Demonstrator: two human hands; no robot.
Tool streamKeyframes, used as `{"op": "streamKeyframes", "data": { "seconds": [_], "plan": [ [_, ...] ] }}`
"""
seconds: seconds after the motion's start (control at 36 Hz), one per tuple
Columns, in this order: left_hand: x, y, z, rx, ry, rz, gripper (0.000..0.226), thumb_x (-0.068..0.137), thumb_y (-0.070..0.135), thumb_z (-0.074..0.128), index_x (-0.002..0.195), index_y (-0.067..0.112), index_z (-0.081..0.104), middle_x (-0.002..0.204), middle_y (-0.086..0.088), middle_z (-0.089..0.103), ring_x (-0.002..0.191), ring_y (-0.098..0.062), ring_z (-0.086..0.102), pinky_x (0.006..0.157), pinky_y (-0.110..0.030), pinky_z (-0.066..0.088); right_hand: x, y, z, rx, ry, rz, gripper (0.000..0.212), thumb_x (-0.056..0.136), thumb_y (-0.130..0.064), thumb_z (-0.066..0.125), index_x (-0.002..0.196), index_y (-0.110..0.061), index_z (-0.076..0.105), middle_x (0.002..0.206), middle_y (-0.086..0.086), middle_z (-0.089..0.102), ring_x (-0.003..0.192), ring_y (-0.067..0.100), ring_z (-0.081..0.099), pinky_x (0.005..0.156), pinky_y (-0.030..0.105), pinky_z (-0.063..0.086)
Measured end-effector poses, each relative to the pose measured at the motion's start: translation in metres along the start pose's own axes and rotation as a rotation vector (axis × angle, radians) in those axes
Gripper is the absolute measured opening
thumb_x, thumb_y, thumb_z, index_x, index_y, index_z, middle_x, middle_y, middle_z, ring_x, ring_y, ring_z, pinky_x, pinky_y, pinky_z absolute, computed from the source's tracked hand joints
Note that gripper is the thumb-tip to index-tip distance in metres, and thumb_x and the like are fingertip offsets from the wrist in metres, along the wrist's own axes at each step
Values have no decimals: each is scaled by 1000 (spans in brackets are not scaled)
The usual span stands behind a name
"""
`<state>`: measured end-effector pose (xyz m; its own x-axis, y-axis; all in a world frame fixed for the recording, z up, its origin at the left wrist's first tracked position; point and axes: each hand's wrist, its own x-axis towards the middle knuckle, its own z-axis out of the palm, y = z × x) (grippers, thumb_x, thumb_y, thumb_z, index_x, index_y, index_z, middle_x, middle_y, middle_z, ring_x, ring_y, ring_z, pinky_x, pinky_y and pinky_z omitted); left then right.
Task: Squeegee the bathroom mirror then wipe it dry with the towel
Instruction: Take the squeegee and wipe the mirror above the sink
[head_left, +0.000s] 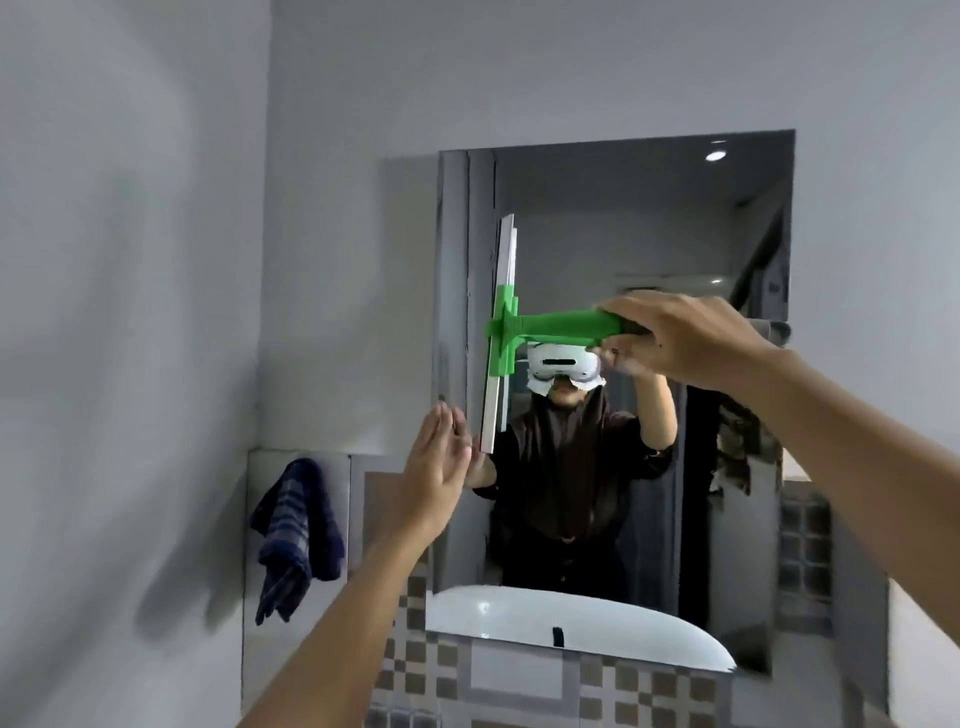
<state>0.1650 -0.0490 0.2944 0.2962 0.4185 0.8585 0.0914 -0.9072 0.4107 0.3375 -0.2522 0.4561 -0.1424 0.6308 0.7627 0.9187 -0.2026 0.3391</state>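
The bathroom mirror (717, 249) hangs on the grey wall ahead. My right hand (680, 338) grips the green handle of a squeegee (550, 327). Its long pale blade stands upright against the glass near the mirror's left edge. My left hand (439, 467) is raised flat, fingers together and straight, at the mirror's lower left edge, and holds nothing. A dark blue checked towel (296, 535) hangs on the wall to the left, below the mirror's height.
A white basin (519, 613) shows at the bottom of the glass. Checkered grey and brown tiles (519, 686) cover the wall beneath. The corner wall stands close on the left. My own reflection fills the middle of the mirror.
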Motion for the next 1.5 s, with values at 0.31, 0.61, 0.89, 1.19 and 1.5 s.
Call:
{"op": "streamKeyframes", "data": {
  "seconds": [0.31,0.61,0.89,1.19,1.5],
  "plan": [
    [-10,-40,51,223,16,78,74,93,50,31,146,18,-11,154,2,-23,141,-11,-20,111,-15,-12,86,-5,9,-3,68,-36,46,94,-37,46,138,-41,36,93,-8,47,91,20,52,64,30,34],
    [-10,-50,59,319,30,102,73,94,51,25,146,15,-12,154,-1,-25,141,-14,-21,113,-22,-14,110,-10,12,-30,59,-54,45,95,-38,42,139,-40,33,93,-10,43,85,12,41,64,31,31],
    [-8,-55,60,393,25,98,74,93,55,17,146,14,-13,154,-1,-24,142,-16,-18,115,-25,-11,93,7,9,-32,62,10,45,95,-36,43,138,-44,33,106,-4,58,101,21,54,66,30,35],
    [-7,-57,63,372,20,79,77,88,66,5,142,21,-24,154,-4,-22,142,-14,-18,115,-29,-2,45,26,3,-95,107,139,48,96,-38,40,142,-39,26,121,1,60,103,27,56,66,31,35],
    [-6,-51,59,346,25,75,80,89,55,29,146,16,-11,156,-6,-12,144,-17,-10,117,-35,12,6,34,11,-75,180,310,46,96,-38,39,141,-38,28,109,16,64,95,39,59,68,38,40]
  ]
}}
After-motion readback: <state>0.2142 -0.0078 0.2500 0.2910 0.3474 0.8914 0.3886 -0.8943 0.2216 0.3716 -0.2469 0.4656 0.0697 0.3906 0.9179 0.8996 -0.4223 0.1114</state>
